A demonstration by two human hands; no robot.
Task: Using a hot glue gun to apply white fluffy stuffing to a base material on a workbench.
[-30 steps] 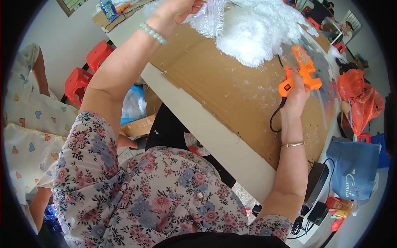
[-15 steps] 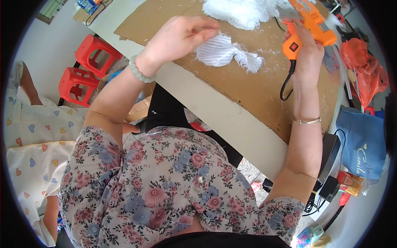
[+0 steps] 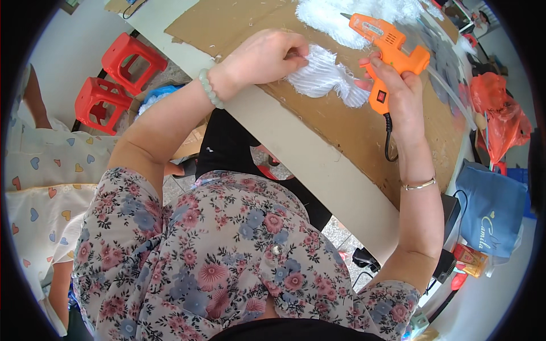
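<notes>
My right hand (image 3: 402,96) is wrapped round the grip of an orange glue gun (image 3: 391,42). Its nozzle points up and to the left, over the edge of a fluffy white fabric heap. Lying on a brown cardboard sheet (image 3: 273,128) is a small white ribbed fabric piece (image 3: 318,74), gathered at its middle and fraying at the right end. My left hand (image 3: 261,57) pinches the upper left edge of this piece, thumb against fingers. The fingertips of my right hand come close to the frayed end; whether they touch it I cannot tell.
The fluffy white fabric heap (image 3: 369,17) lies at the far side. From the gun hangs a black cord (image 3: 388,139). Red plastic stools (image 3: 102,102) stand left, near a person in a heart-patterned garment (image 3: 51,165). A red bag (image 3: 497,113) and blue bag (image 3: 489,204) hang right.
My left hand has closed on the ribbed fabric piece from just above it. My right hand has brought the glue gun left and lower, nearer the piece.
</notes>
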